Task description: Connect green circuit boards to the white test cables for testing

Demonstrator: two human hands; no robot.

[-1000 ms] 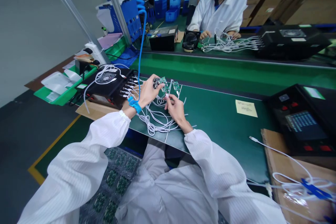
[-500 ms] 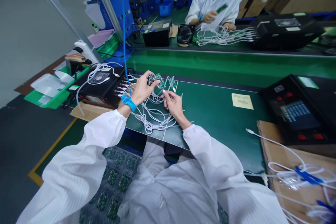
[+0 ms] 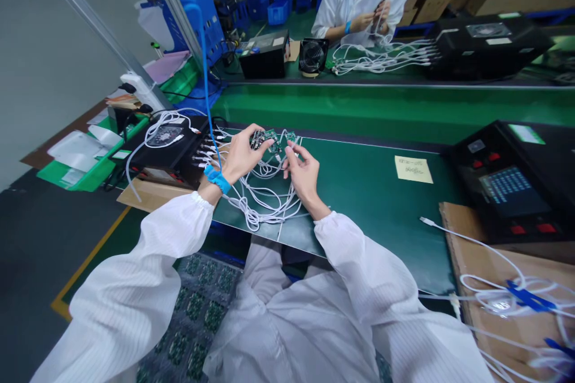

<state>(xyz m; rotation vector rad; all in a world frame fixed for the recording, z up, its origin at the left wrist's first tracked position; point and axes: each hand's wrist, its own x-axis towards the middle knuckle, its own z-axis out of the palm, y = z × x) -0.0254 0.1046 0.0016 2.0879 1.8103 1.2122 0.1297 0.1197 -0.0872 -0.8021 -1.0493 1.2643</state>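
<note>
My left hand [image 3: 245, 154] grips a cluster of green circuit boards [image 3: 271, 136] between thumb and fingers, over the workbench. A white plug [image 3: 278, 157] sits at the lower edge of this cluster. My right hand [image 3: 304, 172] is closed in a pinch just below another small green circuit board [image 3: 291, 136]. Its fingertips cover the white cable plug at that board's lower edge. Beneath both hands lie looped white cables [image 3: 258, 203], which run left to a black box [image 3: 173, 152] with a row of plugs in its side.
A yellow note [image 3: 413, 169] lies on the green bench [image 3: 359, 191]. At right stand a black tester with a screen [image 3: 512, 188] and cardboard [image 3: 467, 251] with bundled cables. Trays of circuit boards [image 3: 193, 305] sit below me. Opposite, a co-worker [image 3: 341, 0] handles something small.
My right hand has left the plug at the left-hand boards and shifted slightly up and right to the other board. My left hand keeps its grip. The co-worker's hands have come together, higher up.
</note>
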